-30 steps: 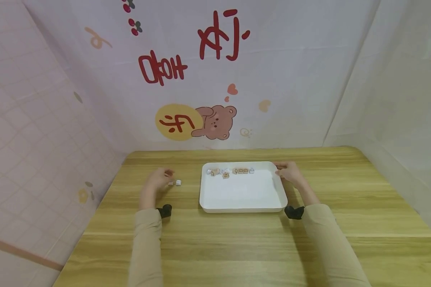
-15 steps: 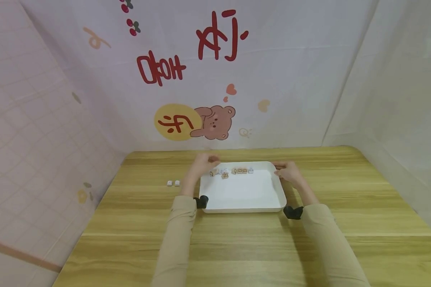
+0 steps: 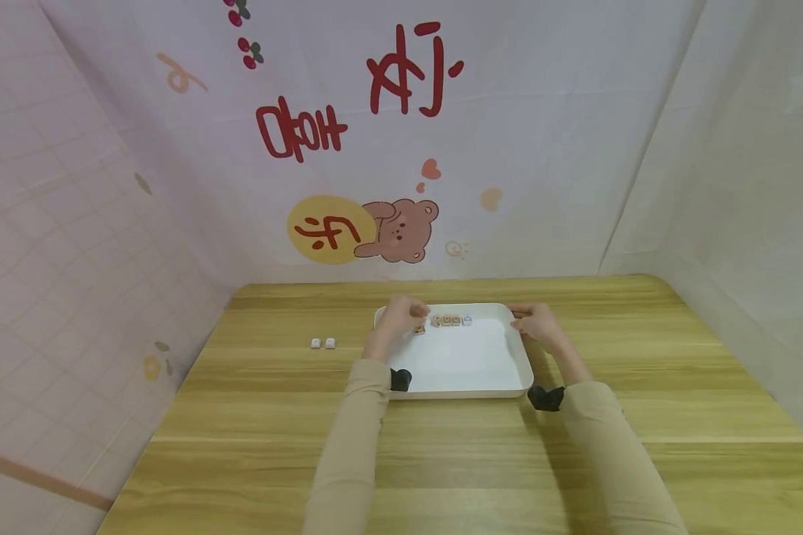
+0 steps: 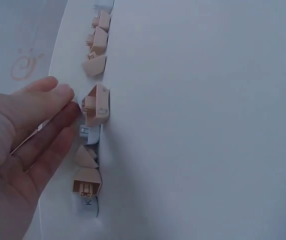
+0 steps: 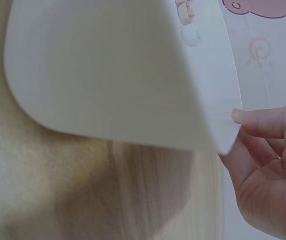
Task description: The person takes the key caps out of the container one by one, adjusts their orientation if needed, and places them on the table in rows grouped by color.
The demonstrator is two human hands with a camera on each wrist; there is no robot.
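Keycaps (image 3: 447, 321): tan and white, in an uneven row along the tray's far edge, several with sockets showing.
Left hand (image 3: 398, 316): just moved from beside the loose pair, past the tray's far left corner, to the left part of the row; fingers and thumb apart, gripping nothing, next to a tan keycap (image 4: 97, 106). Whether a fingertip touches it, I cannot tell.
Right hand (image 3: 537, 321): unchanged at the far right corner, thumb and fingers pinching the rim.
Tray (image 3: 465, 364): held at that corner, in the same place on the table (image 3: 475, 461).
Loose white pair (image 3: 331, 343): outside the tray's left edge, both where they were.
Row's left part: now seems the focus of the work, with the right hand apparently steadying the tray and the pair left out so far.
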